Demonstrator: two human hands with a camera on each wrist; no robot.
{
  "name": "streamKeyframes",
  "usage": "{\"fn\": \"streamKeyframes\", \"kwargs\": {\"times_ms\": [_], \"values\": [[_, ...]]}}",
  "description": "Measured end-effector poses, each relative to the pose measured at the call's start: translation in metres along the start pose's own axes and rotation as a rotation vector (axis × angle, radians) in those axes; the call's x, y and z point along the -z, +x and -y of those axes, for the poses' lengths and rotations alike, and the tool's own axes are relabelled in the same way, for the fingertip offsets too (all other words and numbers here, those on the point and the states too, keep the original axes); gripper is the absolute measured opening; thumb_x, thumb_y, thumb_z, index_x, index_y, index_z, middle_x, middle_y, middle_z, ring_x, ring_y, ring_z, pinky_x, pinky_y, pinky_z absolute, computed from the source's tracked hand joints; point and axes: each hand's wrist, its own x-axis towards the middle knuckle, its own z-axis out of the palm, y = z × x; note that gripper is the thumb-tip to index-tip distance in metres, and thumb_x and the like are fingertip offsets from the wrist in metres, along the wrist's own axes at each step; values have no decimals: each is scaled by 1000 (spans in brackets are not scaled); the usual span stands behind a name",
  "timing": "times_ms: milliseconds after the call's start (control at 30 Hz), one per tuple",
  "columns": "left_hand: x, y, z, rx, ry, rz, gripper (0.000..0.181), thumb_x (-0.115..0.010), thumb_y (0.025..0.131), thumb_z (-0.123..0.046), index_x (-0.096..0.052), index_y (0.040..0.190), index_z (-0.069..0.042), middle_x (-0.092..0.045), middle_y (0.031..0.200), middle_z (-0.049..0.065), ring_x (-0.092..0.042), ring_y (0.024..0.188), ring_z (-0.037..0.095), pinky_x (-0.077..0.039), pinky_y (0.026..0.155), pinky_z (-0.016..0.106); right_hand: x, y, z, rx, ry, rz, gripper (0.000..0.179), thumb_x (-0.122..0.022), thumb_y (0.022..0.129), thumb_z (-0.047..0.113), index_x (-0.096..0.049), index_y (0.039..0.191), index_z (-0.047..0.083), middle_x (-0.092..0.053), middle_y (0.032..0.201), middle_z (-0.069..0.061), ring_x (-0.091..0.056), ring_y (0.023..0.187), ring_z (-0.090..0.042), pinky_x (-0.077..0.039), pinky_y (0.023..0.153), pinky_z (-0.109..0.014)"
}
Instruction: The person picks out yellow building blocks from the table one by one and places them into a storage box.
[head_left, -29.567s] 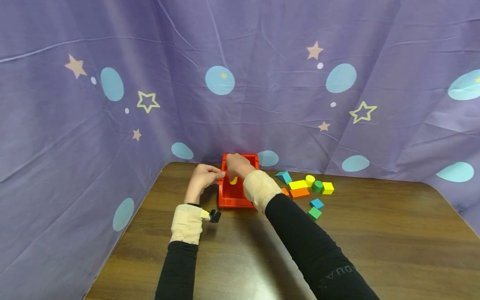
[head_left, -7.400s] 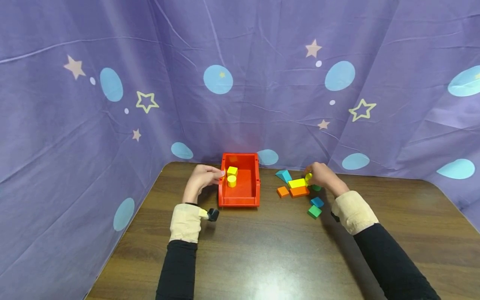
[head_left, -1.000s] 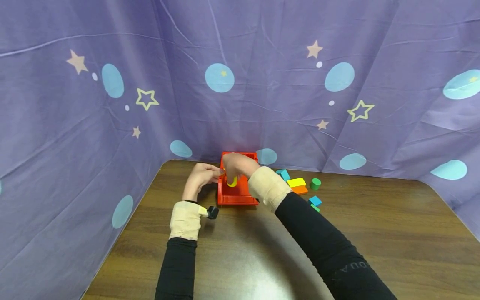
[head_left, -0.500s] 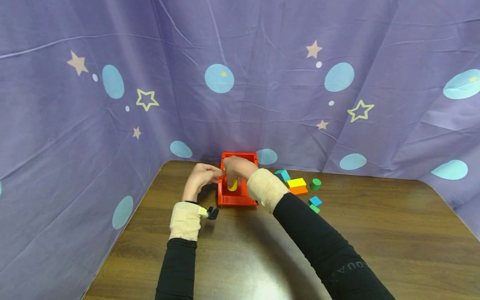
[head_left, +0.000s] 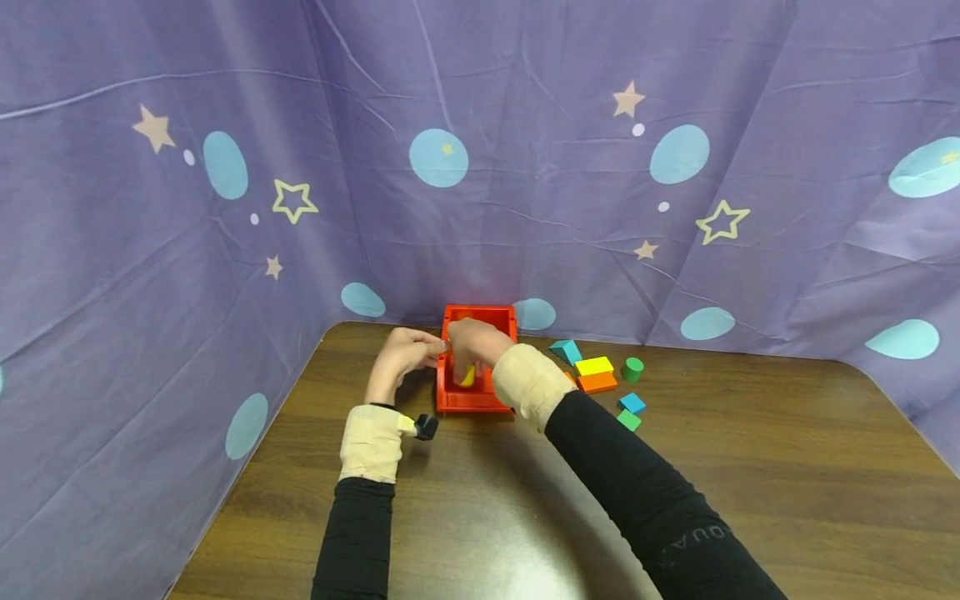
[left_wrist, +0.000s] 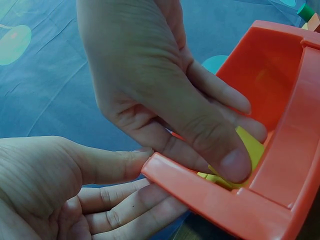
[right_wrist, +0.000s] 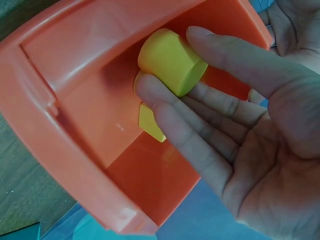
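Observation:
A red open-fronted bin (head_left: 476,403) stands at the back of the table by the curtain. My left hand (head_left: 405,354) pinches its left wall, thumb above and fingers outside, as the left wrist view shows. Inside the bin, my right hand (head_left: 476,340) holds a yellow cylinder (right_wrist: 170,62) between thumb and fingertips. In the right wrist view another yellow block (right_wrist: 151,122) with flat faces lies on the bin floor behind the fingers. A further yellow edge shows just beneath the held cylinder, mostly hidden. From the head, my right hand covers most of the bin's contents.
Right of the bin lie a blue triangular block (head_left: 566,351), a yellow block (head_left: 594,366), an orange block (head_left: 597,382), a green cylinder (head_left: 632,369), a blue block (head_left: 632,402) and a green block (head_left: 628,420). A patterned purple curtain (head_left: 540,250) borders the table's back and left.
Since 7.4 s ago, my right hand has carried the yellow cylinder from the loose blocks into the bin. Over the last second it shifts slightly toward the bin's near end. My left hand stays put.

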Motion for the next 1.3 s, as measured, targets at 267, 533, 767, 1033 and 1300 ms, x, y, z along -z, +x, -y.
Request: {"fn": "streamKeyframes", "kwargs": {"times_ms": [267, 533, 767, 1033, 1300], "values": [[0, 0, 1, 0, 5, 3, 29, -66, 95, -3, -68, 118, 15, -71, 95, 11, -65, 70, 8, -59, 96, 49, -6, 2, 0, -29, -20, -15, 32, -90, 77, 17, -67, 97, 7, -72, 98, -10, -77, 80, -26, -60, 58, -29], [-1, 1, 3, -17, 8, 7, 28, -66, 95, -3, -68, 116, 15, -72, 90, 8, -65, 68, 8, -59, 96, 50, -9, 4, 0, -26, -27, -17, 35, -92, 76, 22, -69, 100, 7, -74, 94, -10, -77, 80, -25, -59, 58, -28], [-1, 0, 3, -4, 14, 3, 27, -67, 94, -4, -70, 114, 14, -72, 91, 8, -66, 69, 9, -59, 96, 49, -16, 14, -1, -76, -41, -11, 43, -93, 75, 25, -69, 106, 8, -72, 95, -8, -77, 77, -24, -59, 56, -29], [-1, -1, 2, 7, 34, -4, 26, -68, 94, -6, -71, 112, 11, -72, 89, 6, -67, 68, 9, -59, 95, 48, -21, 13, -3, -60, -48, -39, 42, -92, 75, 23, -70, 107, 7, -73, 91, -8, -76, 73, -22, -59, 55, -28], [0, -1, 0, -7, 28, -8, 26, -68, 94, -6, -71, 113, 12, -73, 96, 12, -68, 69, 9, -59, 95, 49, -20, 2, -4, -12, -57, -77, 31, -88, 77, 13, -71, 102, 5, -74, 97, -11, -76, 78, -24, -59, 58, -28]]}}
